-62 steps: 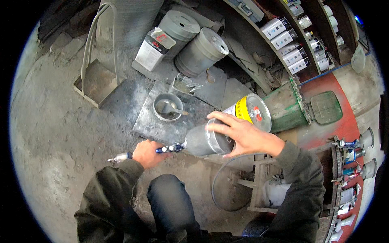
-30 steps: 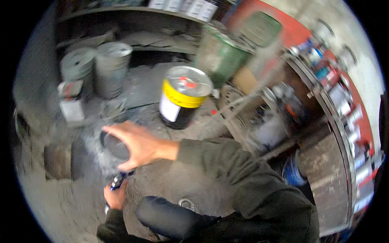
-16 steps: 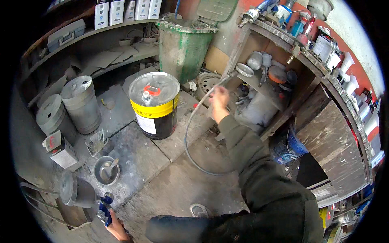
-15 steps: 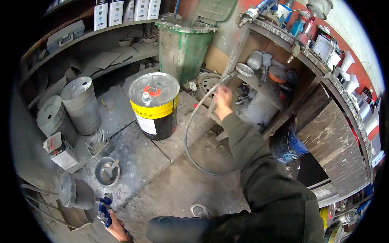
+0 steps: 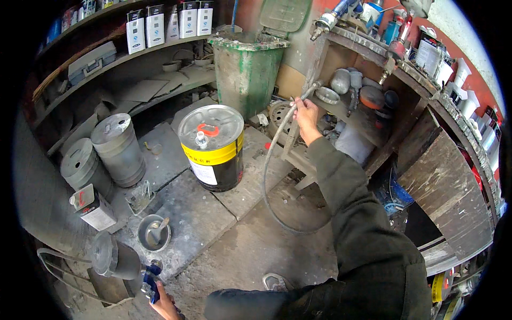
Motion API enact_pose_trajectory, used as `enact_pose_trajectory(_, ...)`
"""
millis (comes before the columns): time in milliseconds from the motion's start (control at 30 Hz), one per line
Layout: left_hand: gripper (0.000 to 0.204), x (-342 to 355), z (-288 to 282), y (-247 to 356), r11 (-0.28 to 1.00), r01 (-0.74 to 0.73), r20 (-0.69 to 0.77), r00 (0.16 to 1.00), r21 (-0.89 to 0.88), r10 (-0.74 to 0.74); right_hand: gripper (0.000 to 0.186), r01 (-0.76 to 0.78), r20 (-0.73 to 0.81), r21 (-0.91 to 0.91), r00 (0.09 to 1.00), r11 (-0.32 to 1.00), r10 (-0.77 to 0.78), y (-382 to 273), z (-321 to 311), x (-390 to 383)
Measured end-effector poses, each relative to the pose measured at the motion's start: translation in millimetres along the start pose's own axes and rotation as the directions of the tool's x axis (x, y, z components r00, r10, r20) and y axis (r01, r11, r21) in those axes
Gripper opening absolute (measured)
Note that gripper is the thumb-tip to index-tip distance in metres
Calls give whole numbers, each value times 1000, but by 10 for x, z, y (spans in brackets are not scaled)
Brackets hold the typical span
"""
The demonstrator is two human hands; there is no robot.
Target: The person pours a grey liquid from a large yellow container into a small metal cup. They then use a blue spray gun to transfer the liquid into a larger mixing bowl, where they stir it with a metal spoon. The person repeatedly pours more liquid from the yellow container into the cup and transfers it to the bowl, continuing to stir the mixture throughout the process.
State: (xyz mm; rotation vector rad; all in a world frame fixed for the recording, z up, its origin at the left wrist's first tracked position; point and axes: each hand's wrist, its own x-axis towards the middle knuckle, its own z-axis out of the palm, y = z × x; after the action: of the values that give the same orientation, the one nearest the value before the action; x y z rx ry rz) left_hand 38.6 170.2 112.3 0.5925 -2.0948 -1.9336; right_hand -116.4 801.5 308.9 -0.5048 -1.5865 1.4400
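Note:
My left hand [image 5: 166, 306] is closed around the handle of a blue spray gun [image 5: 151, 279] at the lower left. Against the gun's head is a lidded grey cup [image 5: 114, 257], which looks joined to it. My right hand [image 5: 306, 118] reaches forward and pinches a grey hose [image 5: 265, 170] close to its end fitting, beside the wooden bench's leg. From there the hose hangs in a loop and passes behind my right sleeve. Left of the hose, a black and yellow drum [image 5: 212, 152] with a red handle and white spout cap stands on the floor.
Two grey metal drums [image 5: 118, 152] and a rectangular can [image 5: 96, 209] stand at left. A bowl with a scoop [image 5: 154, 233] sits near the gun. Behind are a green bin [image 5: 248, 77] and shelves [image 5: 154, 101]. The wooden bench [image 5: 368, 48] at right holds cups and tools.
My right hand has moved forward and up to the hose's end, its fingers now clearly around it. The left hand keeps the spray gun. The view has shifted slightly.

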Motion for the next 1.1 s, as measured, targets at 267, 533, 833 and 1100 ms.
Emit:
enact_pose_trajectory(267, 31, -121, 140, 406, 988, 140, 111, 983, 70, -147, 22, 229, 465, 27, 859, 973, -215, -326, 562, -1881)
enact_pose_trajectory(533, 51, -119, -79, 260, 980, -6, 200, 979, 201, -35, 26, 482, 918, 267, 135, 835, -372, -410, 1398, -4265)
enact_pose_trajectory(833, 64, -142, -255, 298, 984, 168, 247, 953, 62, -178, 32, 107, 987, 117, -121, 987, -104, -198, 1588, -5076)
enact_pose_trajectory(1100, 60, -176, -153, 30, 999, 29, 185, 983, -40, -22, 59, -572, 950, -310, -165, 759, 264, 229, 1797, -5205)
